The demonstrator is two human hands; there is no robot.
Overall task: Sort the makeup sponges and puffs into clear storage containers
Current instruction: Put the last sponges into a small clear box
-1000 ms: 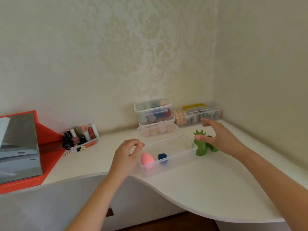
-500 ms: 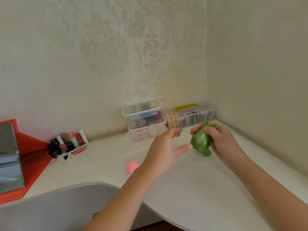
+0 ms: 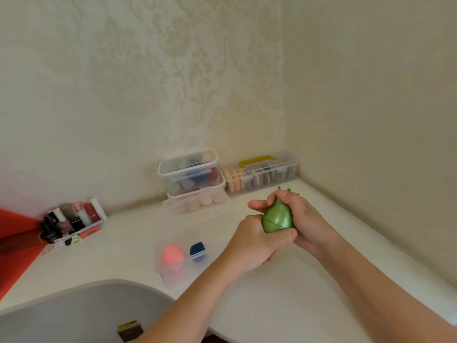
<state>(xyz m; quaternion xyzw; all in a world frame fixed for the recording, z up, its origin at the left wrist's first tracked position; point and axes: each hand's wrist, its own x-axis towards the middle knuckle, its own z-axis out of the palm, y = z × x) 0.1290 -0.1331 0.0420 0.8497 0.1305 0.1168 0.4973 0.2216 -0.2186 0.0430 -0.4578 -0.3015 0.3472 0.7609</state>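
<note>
A green cactus-shaped sponge case (image 3: pixel 276 217) is held above the white desk by both hands. My right hand (image 3: pixel 300 219) grips its upper part from the right. My left hand (image 3: pixel 254 241) grips its lower half from below and left. An open clear container (image 3: pixel 170 273) lies on the desk left of my hands, holding a pink sponge (image 3: pixel 172 254) and a dark blue sponge (image 3: pixel 197 250). At the back stand two stacked lidded containers (image 3: pixel 190 174) full of sponges and a long clear case (image 3: pixel 262 177) of flat puffs with a yellow handle.
A small tray of nail polishes and lipsticks (image 3: pixel 71 222) sits at the back left beside a red box (image 3: pixel 17 241). Walls close the desk (image 3: pixel 284 293) at the back and right. A grey chair back (image 3: pixel 81 315) is below the desk's curved front edge.
My right hand picked up the green case from the desk and lifted it. My left hand left the open container and now grips the case's lower half.
</note>
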